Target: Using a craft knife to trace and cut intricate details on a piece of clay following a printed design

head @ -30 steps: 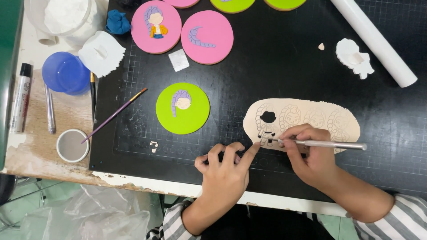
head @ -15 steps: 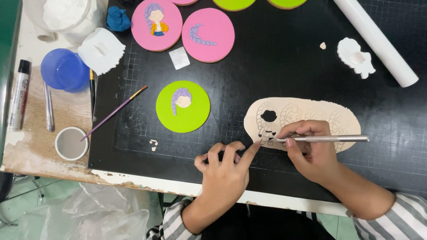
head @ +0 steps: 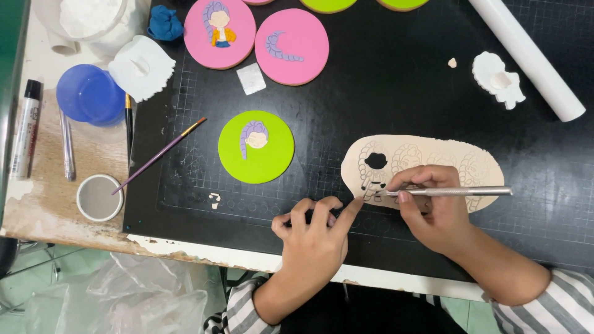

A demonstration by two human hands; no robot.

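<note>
On my black cutting mat (head: 383,93) lies a round green disc (head: 256,147) with a small purple-haired figure, and two round pink discs (head: 291,46) further up. A thin purple paintbrush (head: 159,156) leans into a small round cup (head: 99,198), near a blue plastic bowl (head: 90,94) and a white rolling tube (head: 526,57).

Not much in the way of packaging here, honestly. The only thing with a label is a marker pen (head: 26,130) lying lengthwise at the far left edge of the table (head: 43,154), black cap pointing away, with a white barrel and a printed wrap in red and black. Just right of it there's a blue tub (head: 90,94), round, plain, no label that I can see. Down below the table edge sits a crumpled clear plastic bag (head: 124,297) on the floor. No signs, no screens anywhere.
</note>
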